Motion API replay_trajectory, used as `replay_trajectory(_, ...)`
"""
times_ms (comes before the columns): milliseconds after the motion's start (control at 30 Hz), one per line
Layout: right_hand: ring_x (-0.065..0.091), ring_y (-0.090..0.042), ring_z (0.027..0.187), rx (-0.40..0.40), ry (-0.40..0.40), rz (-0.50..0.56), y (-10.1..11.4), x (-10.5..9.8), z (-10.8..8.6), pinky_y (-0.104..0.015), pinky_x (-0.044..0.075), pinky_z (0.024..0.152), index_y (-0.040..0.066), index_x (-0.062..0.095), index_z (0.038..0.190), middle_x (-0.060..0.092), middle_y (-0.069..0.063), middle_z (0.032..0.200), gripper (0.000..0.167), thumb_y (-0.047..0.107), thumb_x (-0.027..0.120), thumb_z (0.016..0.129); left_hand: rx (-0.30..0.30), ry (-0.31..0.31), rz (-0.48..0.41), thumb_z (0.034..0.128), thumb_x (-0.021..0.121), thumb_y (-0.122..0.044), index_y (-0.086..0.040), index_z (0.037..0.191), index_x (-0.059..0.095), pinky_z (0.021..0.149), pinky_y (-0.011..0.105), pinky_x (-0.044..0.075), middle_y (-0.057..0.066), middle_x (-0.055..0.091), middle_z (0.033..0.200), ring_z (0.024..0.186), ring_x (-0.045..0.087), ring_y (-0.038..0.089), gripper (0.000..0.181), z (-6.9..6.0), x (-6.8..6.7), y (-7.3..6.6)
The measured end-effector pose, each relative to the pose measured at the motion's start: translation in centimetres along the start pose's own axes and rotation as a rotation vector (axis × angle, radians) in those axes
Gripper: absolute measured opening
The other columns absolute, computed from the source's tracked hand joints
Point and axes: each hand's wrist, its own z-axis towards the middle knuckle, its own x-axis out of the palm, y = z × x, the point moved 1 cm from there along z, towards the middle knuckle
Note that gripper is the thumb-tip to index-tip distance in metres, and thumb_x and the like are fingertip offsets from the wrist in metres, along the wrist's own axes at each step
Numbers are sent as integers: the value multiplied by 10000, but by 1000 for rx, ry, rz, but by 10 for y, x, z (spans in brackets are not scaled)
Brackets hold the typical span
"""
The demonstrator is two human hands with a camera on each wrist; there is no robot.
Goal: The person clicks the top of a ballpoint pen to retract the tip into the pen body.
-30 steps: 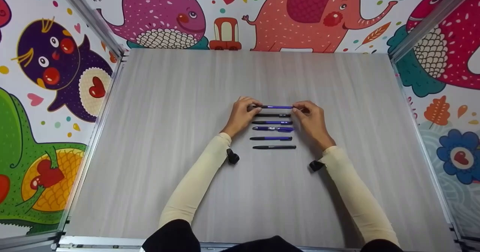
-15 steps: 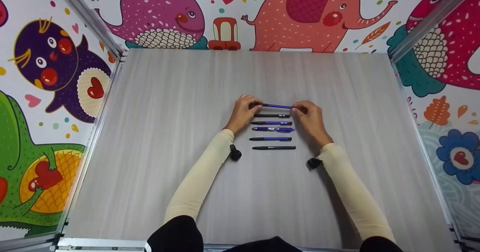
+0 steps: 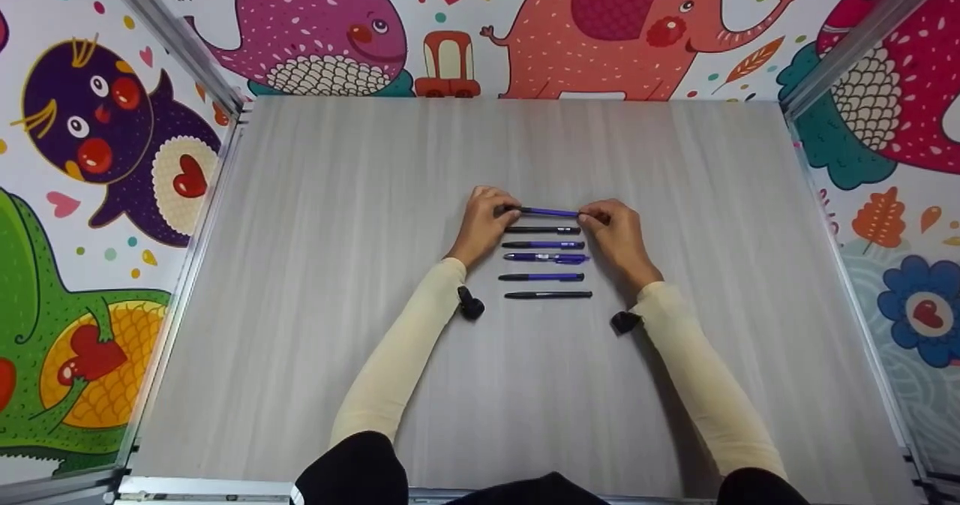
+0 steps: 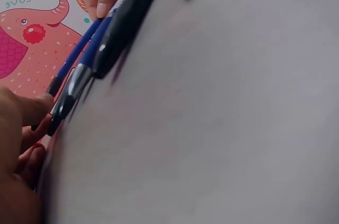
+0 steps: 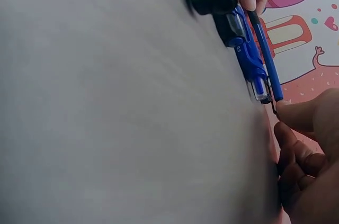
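A slim blue pen with a black grip spans the gap between both hands at the far end of a row of pens. My left hand pinches its black end, and my right hand pinches its blue end between thumb and fingers. In the left wrist view the same pen appears slightly raised off the table. Just nearer lies a black pen, then a blue-and-black pen and a blue pen with a clip. The left hand's fingertips are partly hidden.
Another blue-and-black pen and a black pen lie closer to the body, roughly parallel. They rest on a grey wood-grain table, edged by metal rails and walls with cartoon animals.
My left hand has shifted slightly away from the body, lifting its end of the pen a little further up the view. The right hand has moved slightly left. The row of pens stays put.
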Motion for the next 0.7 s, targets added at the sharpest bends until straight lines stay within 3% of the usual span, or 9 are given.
replay_trajectory(233,634,-225,901,-11,3,-29,-1,0,-3,-255,458,797,-22,848,1059,759,-171,1008,87,4,792,997,-3,71,88,988,819,-80,-4,1063,847,1186,464,397,150,732,1256,1322,541,351,111,-4,-5,-15)
replay_trajectory(400,656,-256,925,-23,13,-43,0,-1,-4,-299,469,817,-9,858,1086,772,-173,1017,113,5,777,1008,-35,95,145,1003,810,-100,-24,1074,852,1236,451,359,140,687,1390,1407,480,338,112,-6,-5,-18)
replay_trajectory(700,667,-269,978,-1,50,-49,4,0,-5,-373,497,865,-11,836,1182,765,-167,1069,183,58,717,1061,-82,115,129,1058,754,-149,-16,1186,829,1253,434,362,129,652,1459,1464,451,307,199,-9,-9,-18)
